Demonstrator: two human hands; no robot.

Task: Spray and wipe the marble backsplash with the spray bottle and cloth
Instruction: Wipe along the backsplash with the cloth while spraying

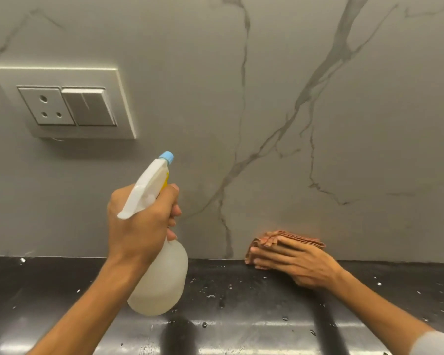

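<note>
marble backsplash (267, 98): grey, dark-veined, upright behind black countertop (241, 326). spray bottle (162, 272): translucent, white trigger head, blue nozzle aimed at the wall; held clear of the counter, tilted, by left hand (141, 226), fingers wrapped round its neck and trigger, forearm raised. folded orange cloth (287, 240): pressed flat to the backsplash base under right hand (295, 262), fingers extended together. socket-and-switch plate (67, 103): upper left. water droplets (210, 295): scattered on countertop.

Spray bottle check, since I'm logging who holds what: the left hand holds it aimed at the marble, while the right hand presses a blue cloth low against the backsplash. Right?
Not quite: the cloth is orange-pink, not blue; only the spray bottle nozzle tip is blue. The head view shows this. Otherwise correct: left hand holds the bottle, right hand presses the cloth low on the backsplash.
</note>
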